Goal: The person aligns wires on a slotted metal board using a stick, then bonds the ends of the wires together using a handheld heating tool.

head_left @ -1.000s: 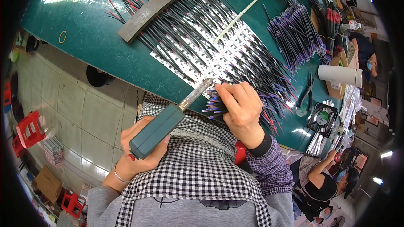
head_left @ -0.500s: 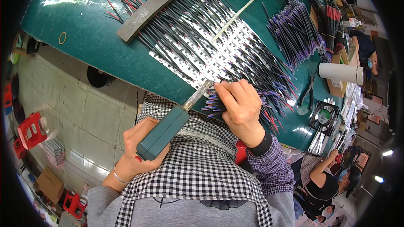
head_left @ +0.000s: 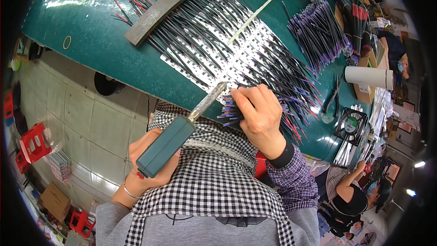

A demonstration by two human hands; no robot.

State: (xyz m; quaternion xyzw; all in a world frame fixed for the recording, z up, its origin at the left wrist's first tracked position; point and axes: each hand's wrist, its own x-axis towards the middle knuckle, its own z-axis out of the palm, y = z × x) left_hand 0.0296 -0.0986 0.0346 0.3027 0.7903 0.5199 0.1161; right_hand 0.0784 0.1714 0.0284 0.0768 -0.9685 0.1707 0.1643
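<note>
My left hand (head_left: 152, 155) is wrapped round the green handle of a soldering iron (head_left: 207, 102). Its metal tip points up and right, at the near edge of a white circuit board panel (head_left: 246, 48). Just right of the tip, my right hand (head_left: 261, 116) is closed, thumb and forefinger pinched at the board's edge. Beneath its fingers lies a bunch of black wires (head_left: 231, 113) with blue and purple ends; what exactly the fingertips grip is hidden. Rows of black wires with red ends (head_left: 195, 48) run off the panel on both sides.
A curved grey bar (head_left: 168, 7) lies across the wires at the far left. On the green table's (head_left: 91, 64) right side are a pile of purple-ended wires (head_left: 318, 32), pliers (head_left: 334, 98), a white cylinder (head_left: 368, 78) and a small fan (head_left: 350, 125). Another person (head_left: 350, 191) sits at the right.
The soldering iron has shifted slightly up and left with my left hand, its tip drawing a little away from my right fingertips. My right hand stays nearly in place.
</note>
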